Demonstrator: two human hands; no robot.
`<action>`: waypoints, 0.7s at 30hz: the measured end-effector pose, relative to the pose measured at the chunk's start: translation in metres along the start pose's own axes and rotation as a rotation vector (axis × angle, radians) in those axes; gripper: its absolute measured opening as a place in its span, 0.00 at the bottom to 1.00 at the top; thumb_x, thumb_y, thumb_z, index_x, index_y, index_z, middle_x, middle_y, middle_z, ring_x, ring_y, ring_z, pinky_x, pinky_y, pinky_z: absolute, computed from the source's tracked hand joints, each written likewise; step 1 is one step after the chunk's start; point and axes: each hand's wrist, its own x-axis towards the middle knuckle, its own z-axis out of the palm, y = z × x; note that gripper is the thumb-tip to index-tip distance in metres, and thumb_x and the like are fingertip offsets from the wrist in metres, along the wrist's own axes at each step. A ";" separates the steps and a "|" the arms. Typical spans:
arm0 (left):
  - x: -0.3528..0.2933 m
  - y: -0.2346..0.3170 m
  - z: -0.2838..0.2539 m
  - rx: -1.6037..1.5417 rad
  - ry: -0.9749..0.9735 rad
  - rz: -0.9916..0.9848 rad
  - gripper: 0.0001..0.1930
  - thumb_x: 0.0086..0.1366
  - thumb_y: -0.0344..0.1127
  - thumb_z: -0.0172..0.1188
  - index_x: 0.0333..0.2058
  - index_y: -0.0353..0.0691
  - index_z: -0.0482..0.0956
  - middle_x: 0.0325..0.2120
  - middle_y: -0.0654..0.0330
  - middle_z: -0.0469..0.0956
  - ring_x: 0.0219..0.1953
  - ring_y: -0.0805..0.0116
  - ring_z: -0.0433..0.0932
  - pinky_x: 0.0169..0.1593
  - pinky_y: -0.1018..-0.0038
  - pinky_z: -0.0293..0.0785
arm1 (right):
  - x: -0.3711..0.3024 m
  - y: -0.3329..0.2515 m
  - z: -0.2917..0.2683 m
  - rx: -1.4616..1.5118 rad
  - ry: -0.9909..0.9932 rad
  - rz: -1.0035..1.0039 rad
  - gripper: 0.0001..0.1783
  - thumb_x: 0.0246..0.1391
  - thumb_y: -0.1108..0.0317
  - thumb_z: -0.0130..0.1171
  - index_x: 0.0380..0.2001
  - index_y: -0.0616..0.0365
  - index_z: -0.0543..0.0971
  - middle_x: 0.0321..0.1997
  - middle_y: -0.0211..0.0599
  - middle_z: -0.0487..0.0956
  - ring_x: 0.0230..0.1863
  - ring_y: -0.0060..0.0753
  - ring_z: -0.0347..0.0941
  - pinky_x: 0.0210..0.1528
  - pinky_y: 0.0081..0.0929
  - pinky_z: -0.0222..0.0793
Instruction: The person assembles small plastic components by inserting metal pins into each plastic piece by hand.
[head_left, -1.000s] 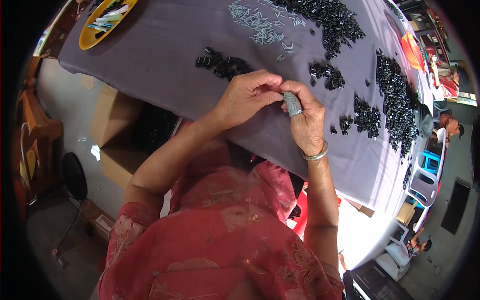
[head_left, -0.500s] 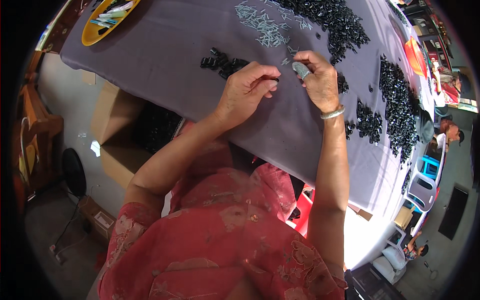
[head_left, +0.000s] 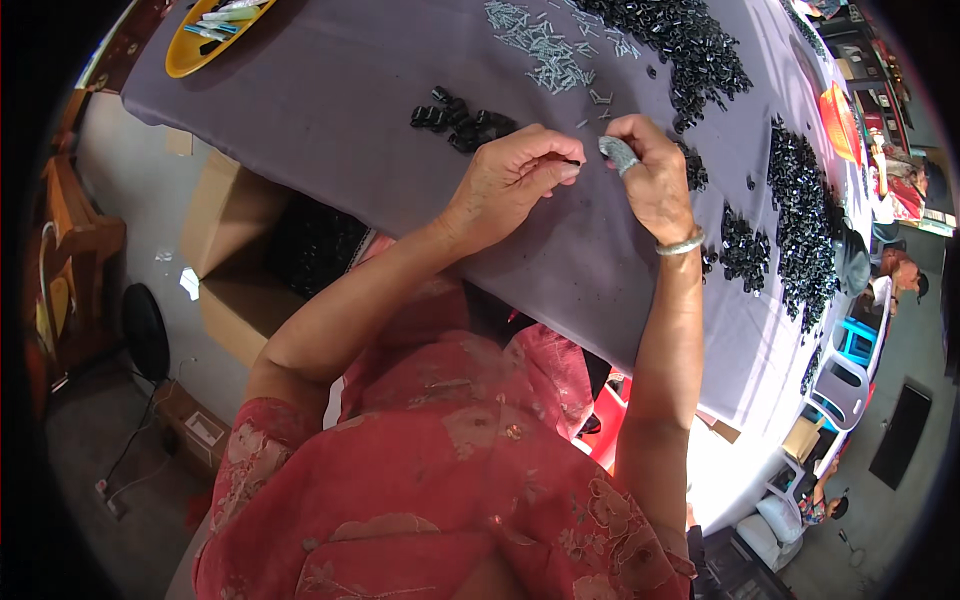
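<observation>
Small black piece (head_left: 573, 163) clamped in the grip of the left hand (head_left: 508, 182), held above the cloth-covered surface (head_left: 340, 130), right hand (head_left: 655, 180) curled nearby, whether its grip is closed cannot be told, slim grey pins (head_left: 550, 58) and loose black pieces (head_left: 705, 62) scattered beyond.

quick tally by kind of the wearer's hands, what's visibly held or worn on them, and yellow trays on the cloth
Hands: 2, left hand and right hand
Black piece pinched in the left: 1
Grey finger cover on the right: 1
Bracelet on the right wrist: 1
Yellow tray: 1
Total: 6
</observation>
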 end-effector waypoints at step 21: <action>0.000 -0.005 0.002 0.131 0.029 0.052 0.07 0.63 0.25 0.60 0.40 0.34 0.78 0.33 0.65 0.76 0.34 0.80 0.75 0.37 0.83 0.72 | -0.026 -0.020 0.013 0.591 0.049 -0.039 0.10 0.54 0.81 0.58 0.40 0.63 0.77 0.35 0.26 0.75 0.36 0.16 0.70 0.39 0.15 0.69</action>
